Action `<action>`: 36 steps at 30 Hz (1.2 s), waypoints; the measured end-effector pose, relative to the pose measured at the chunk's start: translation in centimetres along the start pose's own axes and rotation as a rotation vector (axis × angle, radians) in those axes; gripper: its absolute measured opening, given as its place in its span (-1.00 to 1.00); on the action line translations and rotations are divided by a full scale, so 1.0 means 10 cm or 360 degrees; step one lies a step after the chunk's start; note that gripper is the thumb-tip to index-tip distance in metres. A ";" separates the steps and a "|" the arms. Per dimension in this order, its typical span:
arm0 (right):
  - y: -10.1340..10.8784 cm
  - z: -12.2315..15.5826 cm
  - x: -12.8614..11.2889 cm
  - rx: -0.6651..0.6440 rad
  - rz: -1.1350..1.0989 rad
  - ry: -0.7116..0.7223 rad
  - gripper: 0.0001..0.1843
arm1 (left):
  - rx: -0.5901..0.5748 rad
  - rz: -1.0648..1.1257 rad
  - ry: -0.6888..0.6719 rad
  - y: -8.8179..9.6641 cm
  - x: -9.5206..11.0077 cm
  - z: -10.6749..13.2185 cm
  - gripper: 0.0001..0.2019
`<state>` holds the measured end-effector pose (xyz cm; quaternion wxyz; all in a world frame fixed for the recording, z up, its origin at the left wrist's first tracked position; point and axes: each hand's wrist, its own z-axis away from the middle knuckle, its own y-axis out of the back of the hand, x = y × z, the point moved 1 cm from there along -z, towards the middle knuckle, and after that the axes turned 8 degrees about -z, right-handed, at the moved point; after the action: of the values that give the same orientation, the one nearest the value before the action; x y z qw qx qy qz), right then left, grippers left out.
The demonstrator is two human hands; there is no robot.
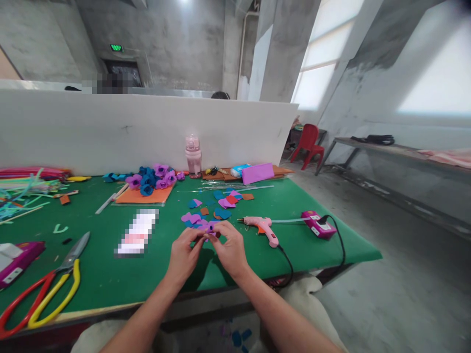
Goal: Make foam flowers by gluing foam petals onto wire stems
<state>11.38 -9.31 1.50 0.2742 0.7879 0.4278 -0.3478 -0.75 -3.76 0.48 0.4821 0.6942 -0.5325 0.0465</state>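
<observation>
Between my two hands, just above the table's near part, is a small purple craft flower point(209, 228). The fingertips of my left hand point(186, 250) pinch its left side. From the other side, the thumb and fingers of my right hand point(230, 247) close on it; the fingers partly cover it. Loose purple petals point(191, 217) and blue petals point(222, 213) lie on the table just beyond my hands. A pink glue gun point(263, 226) rests to the right of my right hand, its nozzle toward the petals and a clear glue stick out its back.
Scissors point(68, 267) with red and yellow handles lie at left. Finished purple and blue flowers point(149, 179) sit on an orange sheet point(143, 195). A pink bottle point(193, 157) stands against the white partition point(147, 127). The glue gun's cord reaches a magenta power strip point(318, 224).
</observation>
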 end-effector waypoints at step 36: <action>0.78 -0.34 0.21 -0.0023 0.0458 -0.0257 -0.77 | -0.0525 -0.0693 0.0352 0.02 -0.33 -0.37 -0.75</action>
<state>19.96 -9.59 3.01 0.3604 0.8085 0.2897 -0.3639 -0.66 1.15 0.67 0.6422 0.6951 -0.3156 -0.0696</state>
